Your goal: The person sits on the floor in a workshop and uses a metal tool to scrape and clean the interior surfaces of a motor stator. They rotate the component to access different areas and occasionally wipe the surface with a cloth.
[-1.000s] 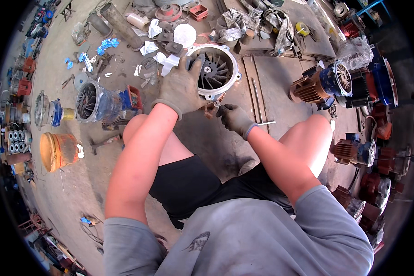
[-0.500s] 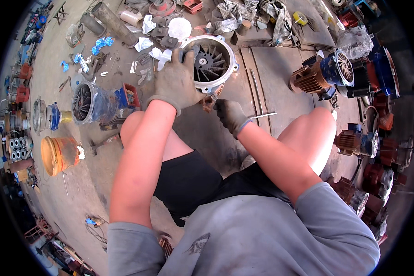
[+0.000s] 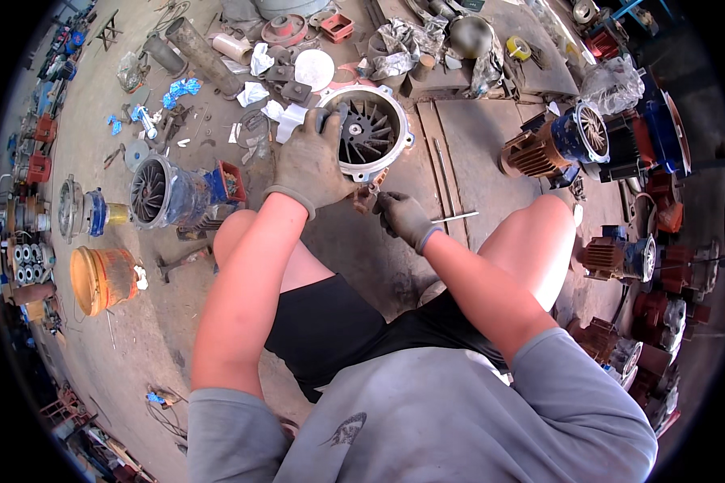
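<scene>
Between my knees stands an electric motor with its open end up, a pale round housing rim (image 3: 411, 138) around a black bladed fan (image 3: 370, 133). My left hand (image 3: 312, 165), in a dirty grey work glove, is closed over the rim's left side, fingertips reaching inside it. My right hand (image 3: 407, 219), gloved too, is closed at the motor's near lower side. From its fingers a small metal end, like a spanner (image 3: 373, 189), meets the brownish part (image 3: 365, 198) below the rim. Most of that tool is hidden in the glove.
A T-handle wrench (image 3: 445, 173) lies right of the motor. Other motors stand at left (image 3: 169, 193) and right (image 3: 548, 145). An orange bucket (image 3: 105, 280) sits far left. Pipes (image 3: 201, 55), rags, a red box (image 3: 337, 27) and yellow tape (image 3: 519, 48) lie beyond.
My view has tilted slightly, so the scene sits lower in the picture. Both hands keep their places at the motor; no grip has visibly changed.
</scene>
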Motion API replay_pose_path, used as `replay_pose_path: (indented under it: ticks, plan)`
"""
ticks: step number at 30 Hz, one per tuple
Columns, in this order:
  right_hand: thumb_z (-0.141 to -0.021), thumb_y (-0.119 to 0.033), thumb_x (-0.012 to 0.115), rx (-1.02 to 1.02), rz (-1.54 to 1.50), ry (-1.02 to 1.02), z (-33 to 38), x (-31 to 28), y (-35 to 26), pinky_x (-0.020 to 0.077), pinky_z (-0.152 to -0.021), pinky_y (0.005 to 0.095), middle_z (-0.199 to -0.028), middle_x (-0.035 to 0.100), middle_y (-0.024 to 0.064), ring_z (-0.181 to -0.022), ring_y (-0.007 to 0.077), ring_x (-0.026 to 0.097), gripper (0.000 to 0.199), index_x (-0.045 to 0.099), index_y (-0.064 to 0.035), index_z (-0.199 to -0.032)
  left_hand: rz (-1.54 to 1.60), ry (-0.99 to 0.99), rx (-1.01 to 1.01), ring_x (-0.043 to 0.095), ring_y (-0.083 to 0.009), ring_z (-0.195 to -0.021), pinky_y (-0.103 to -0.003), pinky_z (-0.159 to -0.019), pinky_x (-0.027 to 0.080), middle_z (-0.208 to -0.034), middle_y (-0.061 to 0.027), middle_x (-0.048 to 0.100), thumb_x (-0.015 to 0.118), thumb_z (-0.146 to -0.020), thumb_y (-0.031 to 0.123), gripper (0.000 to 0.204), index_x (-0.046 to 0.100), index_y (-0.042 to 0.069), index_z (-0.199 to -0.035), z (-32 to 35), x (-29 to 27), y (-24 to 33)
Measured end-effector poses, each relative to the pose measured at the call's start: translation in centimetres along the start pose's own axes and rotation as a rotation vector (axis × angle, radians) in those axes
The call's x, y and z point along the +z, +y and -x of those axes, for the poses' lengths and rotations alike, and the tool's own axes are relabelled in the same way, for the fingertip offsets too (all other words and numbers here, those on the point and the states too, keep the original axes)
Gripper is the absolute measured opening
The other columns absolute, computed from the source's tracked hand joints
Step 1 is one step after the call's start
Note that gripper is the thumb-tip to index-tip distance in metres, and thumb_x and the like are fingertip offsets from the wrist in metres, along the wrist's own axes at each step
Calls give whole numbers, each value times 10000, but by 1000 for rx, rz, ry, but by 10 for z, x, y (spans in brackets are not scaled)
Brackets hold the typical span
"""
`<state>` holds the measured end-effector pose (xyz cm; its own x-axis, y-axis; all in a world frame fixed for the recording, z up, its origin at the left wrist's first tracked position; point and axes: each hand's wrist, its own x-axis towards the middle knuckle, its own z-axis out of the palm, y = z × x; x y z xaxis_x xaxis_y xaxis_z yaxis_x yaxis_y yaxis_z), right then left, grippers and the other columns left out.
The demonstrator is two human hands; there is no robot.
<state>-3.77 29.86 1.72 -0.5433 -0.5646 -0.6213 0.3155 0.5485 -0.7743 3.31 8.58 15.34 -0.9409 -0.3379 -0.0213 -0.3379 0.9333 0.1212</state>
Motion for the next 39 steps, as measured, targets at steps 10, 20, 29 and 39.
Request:
replay_pose_path:
  ticks: [10,20,29,39]
  plan:
    - [-1125,-478,537,115,373,-256,-27,-49,-43,498,-573,377,-726,632,63,-601,190,601,498,713,-49,-947,55,-1,12,679,-481,-1254,-543,-1133,523,-1483,-285,512,904,-720,698,1183,472,-15,-1559,0,-2,0]
    - [-1147,-535,537,114,215,-191,-14,-37,-27,502,-579,365,-749,635,70,-587,199,590,555,711,-27,-1008,23,57,36,681,-473,-1235,-545,-1101,544,-1453,-279,524,913,-714,693,1173,478,-10,-1546,0,4,-2]
    - [-1167,-512,500,170,199,-182,-5,-28,-37,549,-631,361,-787,683,81,-624,196,639,528,717,-48,-1036,-4,38,23,679,-483,-1236,-541,-1099,549,-1463,-279,518,919,-713,676,1165,466,-13,-1536,0,7,-3]
    - [-1188,-380,435,204,-226,-75,11,17,-22,555,-605,380,-823,735,121,-649,236,709,410,678,-49,-1178,7,106,50,688,-471,-1228,-521,-1069,583,-1475,-275,509,936,-691,694,1214,450,-9,-1552,-1,5,-3]
